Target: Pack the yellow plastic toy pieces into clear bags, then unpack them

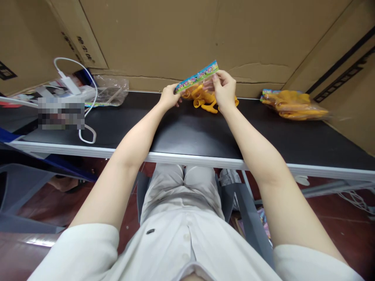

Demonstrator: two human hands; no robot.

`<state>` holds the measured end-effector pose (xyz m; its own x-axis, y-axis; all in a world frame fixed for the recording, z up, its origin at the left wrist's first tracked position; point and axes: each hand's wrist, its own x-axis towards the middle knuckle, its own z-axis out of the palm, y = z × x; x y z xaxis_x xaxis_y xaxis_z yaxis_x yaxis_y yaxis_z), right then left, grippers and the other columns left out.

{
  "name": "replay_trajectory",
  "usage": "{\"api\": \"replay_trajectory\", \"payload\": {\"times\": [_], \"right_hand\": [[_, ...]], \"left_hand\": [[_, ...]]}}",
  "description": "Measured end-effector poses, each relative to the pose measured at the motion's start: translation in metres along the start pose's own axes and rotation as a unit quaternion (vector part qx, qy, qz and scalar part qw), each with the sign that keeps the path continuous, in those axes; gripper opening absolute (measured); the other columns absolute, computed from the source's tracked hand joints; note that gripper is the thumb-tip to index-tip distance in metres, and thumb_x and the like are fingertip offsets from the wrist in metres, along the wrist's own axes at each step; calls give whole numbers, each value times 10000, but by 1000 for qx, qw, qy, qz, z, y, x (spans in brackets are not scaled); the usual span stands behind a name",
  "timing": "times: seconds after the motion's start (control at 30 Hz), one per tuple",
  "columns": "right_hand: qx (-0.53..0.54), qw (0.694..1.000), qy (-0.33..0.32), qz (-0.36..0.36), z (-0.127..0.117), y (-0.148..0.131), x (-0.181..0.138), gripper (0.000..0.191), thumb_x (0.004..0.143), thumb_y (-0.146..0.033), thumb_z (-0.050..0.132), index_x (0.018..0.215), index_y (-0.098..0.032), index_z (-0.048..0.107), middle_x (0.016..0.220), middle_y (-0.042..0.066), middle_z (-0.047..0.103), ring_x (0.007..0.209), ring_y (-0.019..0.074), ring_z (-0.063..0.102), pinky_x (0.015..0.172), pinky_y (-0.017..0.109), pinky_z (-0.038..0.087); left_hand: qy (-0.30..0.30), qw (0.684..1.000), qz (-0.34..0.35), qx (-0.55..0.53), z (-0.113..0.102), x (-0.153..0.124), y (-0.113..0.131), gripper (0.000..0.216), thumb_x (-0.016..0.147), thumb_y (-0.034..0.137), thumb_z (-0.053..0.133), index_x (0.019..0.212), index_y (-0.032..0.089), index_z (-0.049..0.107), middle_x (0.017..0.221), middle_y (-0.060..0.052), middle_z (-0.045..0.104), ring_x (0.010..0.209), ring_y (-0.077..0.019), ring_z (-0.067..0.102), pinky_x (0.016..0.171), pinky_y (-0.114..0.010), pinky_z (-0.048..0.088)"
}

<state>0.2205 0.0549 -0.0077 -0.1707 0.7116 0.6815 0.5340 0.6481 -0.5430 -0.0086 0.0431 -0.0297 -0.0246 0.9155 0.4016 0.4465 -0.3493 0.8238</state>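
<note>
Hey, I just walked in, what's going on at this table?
Someone seated at a black table is holding a printed strip by its two ends, one in the left hand, the other in the right hand. Orange pieces lie just below it; whether any are bagged is hard to tell. A clear bag of similarly coloured pieces lies to the right, and clear plastic packaging to the left.
</note>
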Motion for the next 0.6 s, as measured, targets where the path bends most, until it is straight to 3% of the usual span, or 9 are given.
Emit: {"api": "replay_trajectory", "payload": {"times": [0.1,0.27,0.43,0.6], "right_hand": [[39,998,-31,37,-1,-2,-1,745,1091,-848,353,1522,-295,604,1169,117,836,1123,308,817,970,507,654],[49,996,-51,48,-1,1,2,626,1109,-763,444,1498,-302,611,1242,113,817,1165,322,807,975,519,652],[-10,1000,-10,-10,1,-1,4,756,1071,-846,367,1470,-268,648,1346,115,785,1392,342,688,1196,597,541],[-71,997,-31,-16,-7,-23,-6,685,1074,-792,356,1616,-426,560,1451,26,756,1603,222,500,1336,445,435]], "left_hand": [[-14,999,-22,-42,1,2,0,209,966,437,779,1034,240,757,922,-100,796,1119,-352,795,1100,-515,615],[29,997,-14,-65,5,2,8,122,984,337,750,956,219,750,913,-86,792,1104,-323,790,1077,-498,619],[79,995,51,-42,8,6,10,166,981,372,794,1022,219,745,1101,-83,804,1302,-330,722,1159,-476,565],[54,996,69,-28,7,6,10,268,999,394,794,1204,236,725,1332,-108,776,1400,-333,668,1200,-472,537]]}}
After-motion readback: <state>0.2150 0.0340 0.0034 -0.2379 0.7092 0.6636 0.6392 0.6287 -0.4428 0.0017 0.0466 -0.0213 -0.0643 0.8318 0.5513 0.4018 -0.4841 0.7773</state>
